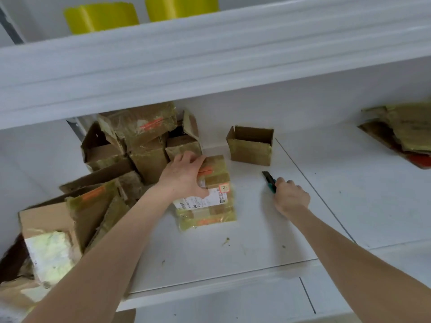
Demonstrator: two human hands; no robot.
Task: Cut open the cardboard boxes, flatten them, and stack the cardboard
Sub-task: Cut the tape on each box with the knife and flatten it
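A taped cardboard box [214, 201] with a white shipping label lies flat on the white shelf [233, 248]. My left hand [184, 176] grips its far left corner, fingers curled over the top edge. To the right, my right hand [291, 197] holds a green utility knife [269, 181], blade pointing away from me, resting near the shelf surface and apart from the box. A small open box [249, 148] stands upright just behind. A pile of opened, crumpled boxes [130, 148] fills the left side.
More torn boxes [60, 229] crowd the near left corner. A stack of flattened cardboard [401, 134] lies at the far right of the shelf. An upper shelf [210, 61] overhangs, carrying yellow containers [102, 17]. Small scraps dot the shelf front.
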